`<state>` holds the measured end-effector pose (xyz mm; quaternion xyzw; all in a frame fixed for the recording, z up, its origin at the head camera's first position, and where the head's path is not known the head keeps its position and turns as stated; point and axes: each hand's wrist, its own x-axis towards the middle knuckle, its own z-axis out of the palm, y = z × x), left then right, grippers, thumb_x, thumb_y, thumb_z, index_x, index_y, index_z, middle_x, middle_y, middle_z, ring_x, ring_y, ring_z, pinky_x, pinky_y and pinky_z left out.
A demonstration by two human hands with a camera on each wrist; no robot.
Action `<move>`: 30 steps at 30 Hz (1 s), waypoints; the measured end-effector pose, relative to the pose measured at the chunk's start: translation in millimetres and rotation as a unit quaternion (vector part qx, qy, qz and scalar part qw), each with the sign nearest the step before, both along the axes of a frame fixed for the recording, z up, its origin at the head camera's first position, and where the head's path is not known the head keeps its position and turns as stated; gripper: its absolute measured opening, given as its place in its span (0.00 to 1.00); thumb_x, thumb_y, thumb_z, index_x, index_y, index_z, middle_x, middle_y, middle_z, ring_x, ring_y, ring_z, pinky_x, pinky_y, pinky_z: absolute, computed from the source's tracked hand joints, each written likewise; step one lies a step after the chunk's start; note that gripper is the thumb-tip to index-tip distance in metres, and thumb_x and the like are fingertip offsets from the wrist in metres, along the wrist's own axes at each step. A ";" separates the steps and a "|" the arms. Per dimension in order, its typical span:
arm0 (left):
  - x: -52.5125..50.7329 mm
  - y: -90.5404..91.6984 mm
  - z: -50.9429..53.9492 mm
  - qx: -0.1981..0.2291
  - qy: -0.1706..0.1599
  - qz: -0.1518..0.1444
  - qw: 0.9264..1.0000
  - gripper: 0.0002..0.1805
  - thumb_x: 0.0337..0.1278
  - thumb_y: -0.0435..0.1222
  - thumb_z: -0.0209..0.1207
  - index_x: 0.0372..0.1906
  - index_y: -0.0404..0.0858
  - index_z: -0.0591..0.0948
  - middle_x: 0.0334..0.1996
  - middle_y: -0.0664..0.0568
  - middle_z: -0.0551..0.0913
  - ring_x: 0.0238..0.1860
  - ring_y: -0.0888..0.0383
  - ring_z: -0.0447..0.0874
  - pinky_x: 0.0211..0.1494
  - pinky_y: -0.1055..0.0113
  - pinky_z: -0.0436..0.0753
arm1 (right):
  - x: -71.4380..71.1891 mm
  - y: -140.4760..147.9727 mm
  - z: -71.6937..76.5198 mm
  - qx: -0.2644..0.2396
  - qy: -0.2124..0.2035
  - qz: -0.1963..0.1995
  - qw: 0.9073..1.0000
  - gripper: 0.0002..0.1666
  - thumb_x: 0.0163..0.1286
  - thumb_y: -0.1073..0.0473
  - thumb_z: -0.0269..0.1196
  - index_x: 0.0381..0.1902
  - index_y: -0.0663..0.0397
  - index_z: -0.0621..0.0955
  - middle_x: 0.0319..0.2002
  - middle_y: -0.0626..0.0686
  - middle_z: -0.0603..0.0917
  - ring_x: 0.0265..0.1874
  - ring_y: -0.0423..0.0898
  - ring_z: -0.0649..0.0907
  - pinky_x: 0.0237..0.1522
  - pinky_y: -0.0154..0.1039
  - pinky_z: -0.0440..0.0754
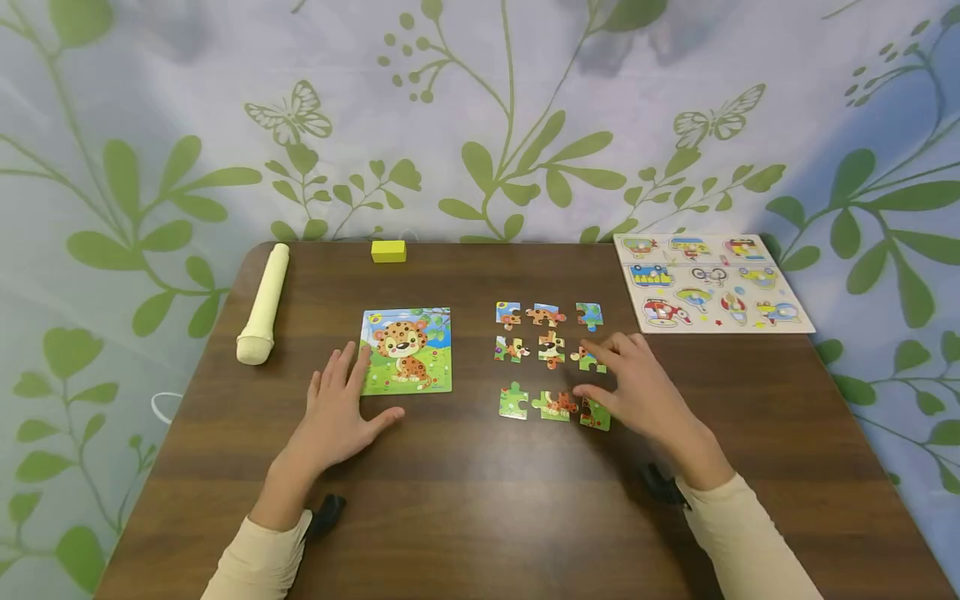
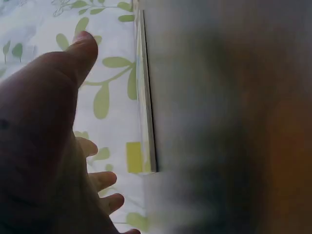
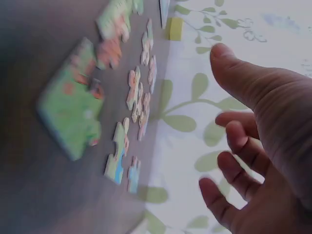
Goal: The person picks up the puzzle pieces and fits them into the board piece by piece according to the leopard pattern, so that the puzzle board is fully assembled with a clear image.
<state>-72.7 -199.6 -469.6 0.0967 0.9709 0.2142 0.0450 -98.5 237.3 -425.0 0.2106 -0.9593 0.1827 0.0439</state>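
Right hand: fingers spread and released, holding nothing; they hang over the right column of pieces, nearer to them than the left hand.
Corner piece: partly under the right thumb, bodyward of its tip, slightly turned; no clear long axis.
Middle-right piece: just below the right index fingertip, its knob pointing left; contact cannot be told.
Other pieces: left of the right fingertips in loose rows, gaps between the rows.
Left hand: fingers extended and spread, grasping nothing, fingertips by the leopard board's left edge.
Leopard board: right of the left fingers, squarish.
Tabletop: a bare strip between board and pieces; more bodyward of both hands.
Yellow block: well beyond the left fingertips.
Vehicle board: beyond and right of the right fingers.
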 end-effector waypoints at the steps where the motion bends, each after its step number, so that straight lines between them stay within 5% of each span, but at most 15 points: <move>1: -5.4 -2.6 -2.0 0.010 -0.008 -0.003 1.000 0.62 0.57 0.66 0.63 0.84 0.41 0.45 0.82 0.36 0.44 0.82 0.32 0.40 0.75 0.25 0.45 | -11.4 -3.3 0.9 -0.002 -0.013 0.008 1.000 0.43 0.56 0.48 0.79 0.66 0.59 0.80 0.39 0.55 0.76 0.42 0.51 0.68 0.40 0.42 0.68; 8: -38.3 -14.8 -15.7 0.018 -0.028 -0.029 0.999 0.69 0.50 0.63 0.70 0.83 0.35 0.43 0.82 0.36 0.47 0.82 0.35 0.44 0.80 0.31 0.42 | -89.7 -38.5 -6.8 0.006 -0.084 0.040 0.996 0.37 0.61 0.46 0.76 0.66 0.51 0.81 0.39 0.55 0.78 0.39 0.50 0.69 0.37 0.41 0.68; 14: -46.0 -17.5 -21.6 0.018 -0.027 -0.014 0.999 0.71 0.47 0.61 0.74 0.82 0.31 0.42 0.81 0.33 0.50 0.81 0.34 0.46 0.81 0.35 0.44 | -132.3 -65.7 -14.1 0.036 -0.136 0.037 0.989 0.36 0.64 0.45 0.73 0.67 0.50 0.80 0.40 0.54 0.78 0.39 0.50 0.69 0.38 0.42 0.68; 21: -44.5 -15.7 -22.8 0.030 -0.027 -0.005 0.999 0.70 0.47 0.61 0.73 0.81 0.30 0.45 0.79 0.31 0.53 0.81 0.34 0.47 0.81 0.36 0.48 | -143.4 -68.4 -27.7 0.069 -0.153 0.031 0.985 0.31 0.65 0.42 0.72 0.62 0.49 0.84 0.36 0.51 0.78 0.39 0.50 0.71 0.39 0.43 0.70; 30: -47.7 -16.9 -23.9 0.027 -0.024 -0.001 0.999 0.70 0.48 0.63 0.71 0.82 0.31 0.44 0.80 0.33 0.53 0.82 0.36 0.46 0.82 0.38 0.48 | -145.6 -73.9 -29.5 0.119 -0.077 0.068 0.988 0.25 0.68 0.41 0.66 0.55 0.49 0.87 0.41 0.52 0.80 0.42 0.52 0.74 0.49 0.54 0.74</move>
